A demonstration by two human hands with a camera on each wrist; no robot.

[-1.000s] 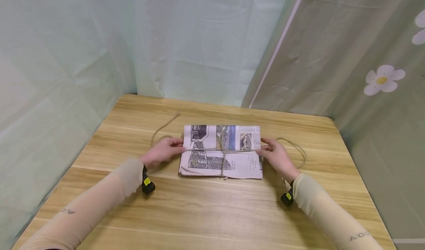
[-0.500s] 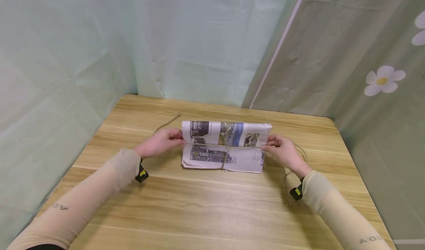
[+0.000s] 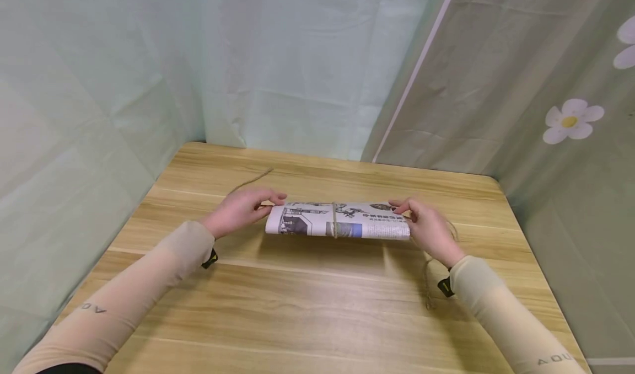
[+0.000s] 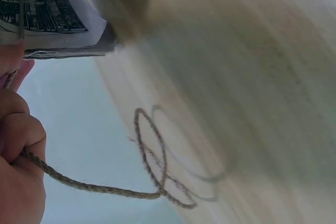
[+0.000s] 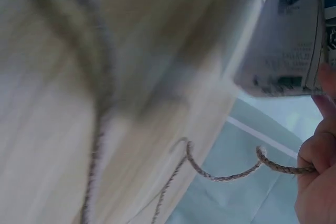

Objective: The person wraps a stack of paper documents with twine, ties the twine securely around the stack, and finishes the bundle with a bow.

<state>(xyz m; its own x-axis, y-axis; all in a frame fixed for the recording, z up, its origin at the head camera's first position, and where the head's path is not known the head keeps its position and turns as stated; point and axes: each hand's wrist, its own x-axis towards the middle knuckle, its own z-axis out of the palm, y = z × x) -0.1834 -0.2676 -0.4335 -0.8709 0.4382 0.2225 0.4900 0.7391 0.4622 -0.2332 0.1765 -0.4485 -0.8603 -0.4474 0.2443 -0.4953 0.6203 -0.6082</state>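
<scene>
Gripping newspapers (image 3: 302, 223), left hand (image 3: 239, 213) and right hand (image 3: 432, 233) hover within table edges (image 3: 322, 159).

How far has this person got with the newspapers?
Done, it seems: twine runs across the newspaper bundle. In hand: the left hand and right hand hold the bundle tilted, with twine in their fingers. Left, probably: tying the loose tails, which trail from both hands in the wrist views.

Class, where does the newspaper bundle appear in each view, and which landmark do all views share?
Head: newspaper bundle just below centre, between left hand and right hand.
Left wrist: top left corner, cut off.
Right wrist: top right corner, cut off.
Shared landmark: wooden tabletop.
</scene>
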